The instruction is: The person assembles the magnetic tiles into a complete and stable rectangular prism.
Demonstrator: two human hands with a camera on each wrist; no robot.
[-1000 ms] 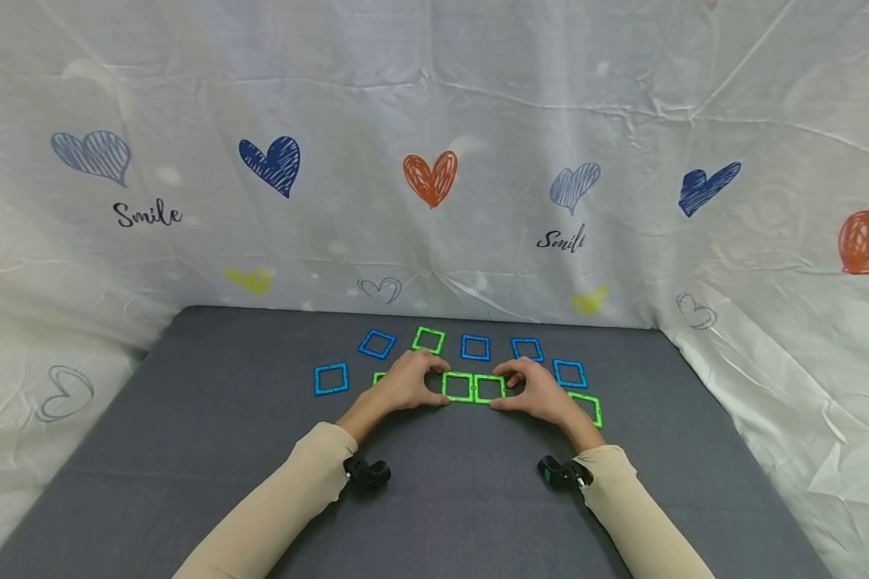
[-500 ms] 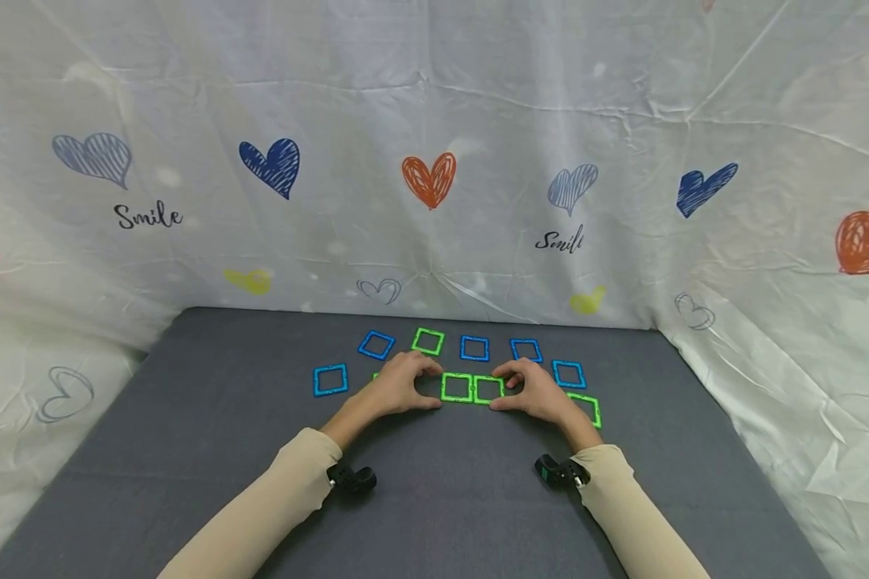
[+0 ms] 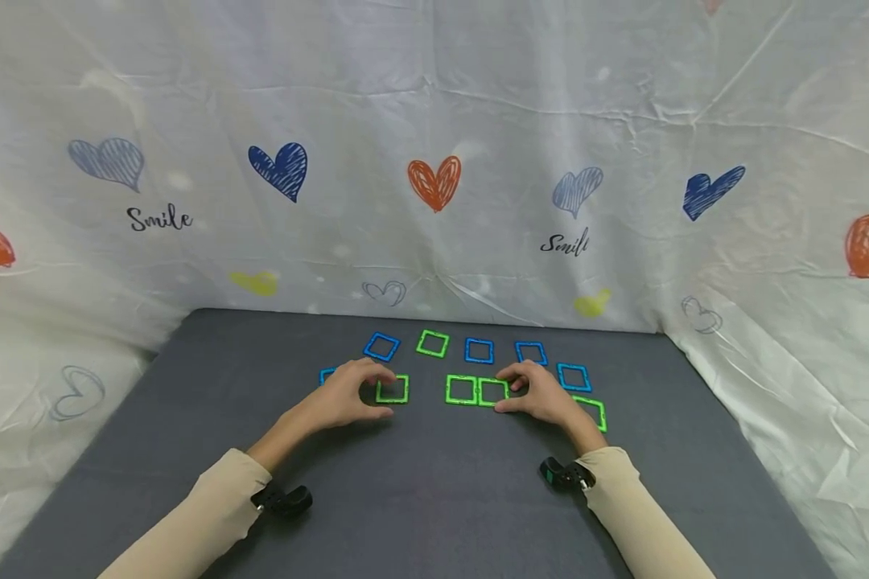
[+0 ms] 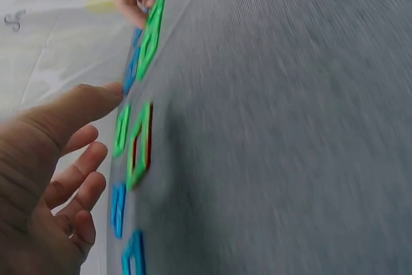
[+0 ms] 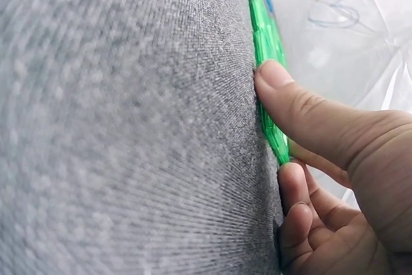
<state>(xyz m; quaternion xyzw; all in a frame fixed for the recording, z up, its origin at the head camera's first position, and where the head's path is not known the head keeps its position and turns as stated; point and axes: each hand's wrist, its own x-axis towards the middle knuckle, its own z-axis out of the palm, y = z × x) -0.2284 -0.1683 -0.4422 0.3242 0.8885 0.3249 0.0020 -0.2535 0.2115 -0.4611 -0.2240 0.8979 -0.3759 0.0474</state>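
Note:
Two green square magnetic tile frames lie flat, edge to edge, in the middle of the table. My right hand [image 3: 543, 398] pinches the right tile [image 3: 492, 379] of this pair between thumb and fingers; the thumb [image 5: 302, 101] is against its near edge in the right wrist view. The left tile [image 3: 461, 403] of the pair touches no hand. Over to the left, my left hand [image 3: 343, 396] is spread around a single green tile [image 3: 408, 389], thumb and fingers apart. In the left wrist view a gap shows between the left thumb [image 4: 77, 111] and that tile [image 4: 148, 136].
Behind lie a blue tile [image 3: 396, 346], a green tile [image 3: 432, 333] and more blue tiles [image 3: 479, 362] in an arc. A green tile [image 3: 603, 416] is partly behind the right wrist, a blue tile [image 3: 324, 375] behind the left hand. A printed cloth [image 3: 434, 257] hangs at the table's back.
My left hand has let go of the joined green pair and moved left to the single green tile, uncovering it. The right hand has stayed at the pair.

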